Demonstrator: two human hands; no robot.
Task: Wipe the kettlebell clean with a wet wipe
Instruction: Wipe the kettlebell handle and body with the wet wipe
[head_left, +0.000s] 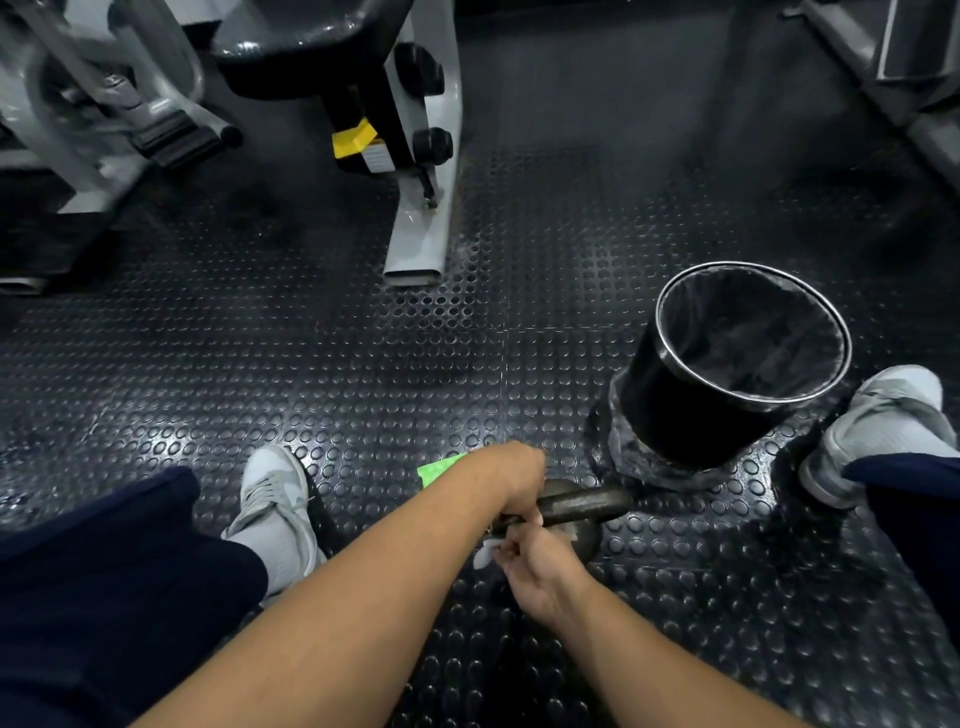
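Note:
A dark iron kettlebell (587, 506) stands on the studded rubber floor between my feet. My left hand (519, 478) is closed around the left end of its handle. Just below, my right hand (535, 564) pinches a white wet wipe (484, 552) against the near side of the kettlebell's body, under the handle. Most of the kettlebell's body is hidden behind my hands. A green pack (439, 467) pokes out from behind my left forearm.
A black round bin (727, 374) with a liner stands on the floor to the right of the kettlebell. My grey shoes (280, 499) (878, 431) flank the spot. A grey gym machine's leg (421, 228) and frame stand farther ahead.

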